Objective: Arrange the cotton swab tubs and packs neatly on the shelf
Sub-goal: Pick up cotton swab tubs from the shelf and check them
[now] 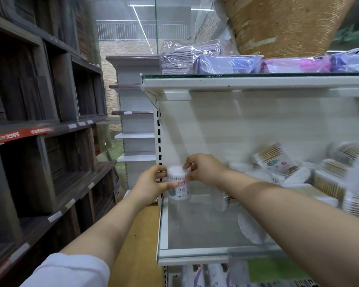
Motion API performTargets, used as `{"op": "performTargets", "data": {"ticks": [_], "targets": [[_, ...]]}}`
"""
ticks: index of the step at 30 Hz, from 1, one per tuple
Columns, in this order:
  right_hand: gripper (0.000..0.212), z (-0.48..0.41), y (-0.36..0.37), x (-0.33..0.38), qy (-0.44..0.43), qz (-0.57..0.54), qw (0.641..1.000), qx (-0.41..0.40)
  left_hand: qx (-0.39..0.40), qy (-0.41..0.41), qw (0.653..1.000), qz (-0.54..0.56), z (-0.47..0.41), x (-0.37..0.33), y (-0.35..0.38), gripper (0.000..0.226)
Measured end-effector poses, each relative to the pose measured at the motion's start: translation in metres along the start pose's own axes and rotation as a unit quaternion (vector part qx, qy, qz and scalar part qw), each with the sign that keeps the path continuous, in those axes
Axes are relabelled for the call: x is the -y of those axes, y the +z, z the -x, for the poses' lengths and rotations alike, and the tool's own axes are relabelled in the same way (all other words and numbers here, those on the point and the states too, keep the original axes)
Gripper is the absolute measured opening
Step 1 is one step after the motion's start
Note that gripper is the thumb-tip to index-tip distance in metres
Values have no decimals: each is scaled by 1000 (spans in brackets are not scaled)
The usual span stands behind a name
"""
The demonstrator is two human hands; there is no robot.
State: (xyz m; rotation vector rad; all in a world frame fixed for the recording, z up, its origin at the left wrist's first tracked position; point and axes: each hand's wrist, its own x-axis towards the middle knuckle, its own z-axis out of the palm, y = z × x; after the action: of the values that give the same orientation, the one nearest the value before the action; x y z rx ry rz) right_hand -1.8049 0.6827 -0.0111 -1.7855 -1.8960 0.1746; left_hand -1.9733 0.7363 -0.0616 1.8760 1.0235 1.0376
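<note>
A cotton swab tub [178,184] is held upright in both hands at the far left end of a glass shelf [195,233], close to the white upright. The left hand [150,183] is wrapped round the tub's side, its fingers [162,169] and thumb curled against the clear wall. The right hand [204,170] is closed on the tub's top rim, the fingers [187,165] pinching it from above. Whether the base is touching the glass cannot be told. A loose heap of swab packs and tubs [298,175] is seen, blurred, well apart at the shelf's right end. Wrapped cloths [226,63] are laid on the upper shelf [257,81] beneath a woven basket [284,25]. Dark wooden shelving [39,121] is seen across the aisle.
</note>
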Motion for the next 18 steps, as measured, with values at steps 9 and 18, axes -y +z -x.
{"op": "performTargets", "data": {"ticks": [9, 18], "targets": [[36, -5, -1, -6, -9, 33, 999, 11, -1, -2, 1000, -23, -1, -7, 5, 52], [35, -13, 6, -7, -4, 43, 999, -15, -4, -12, 1000, -13, 2, -15, 9, 43]]}}
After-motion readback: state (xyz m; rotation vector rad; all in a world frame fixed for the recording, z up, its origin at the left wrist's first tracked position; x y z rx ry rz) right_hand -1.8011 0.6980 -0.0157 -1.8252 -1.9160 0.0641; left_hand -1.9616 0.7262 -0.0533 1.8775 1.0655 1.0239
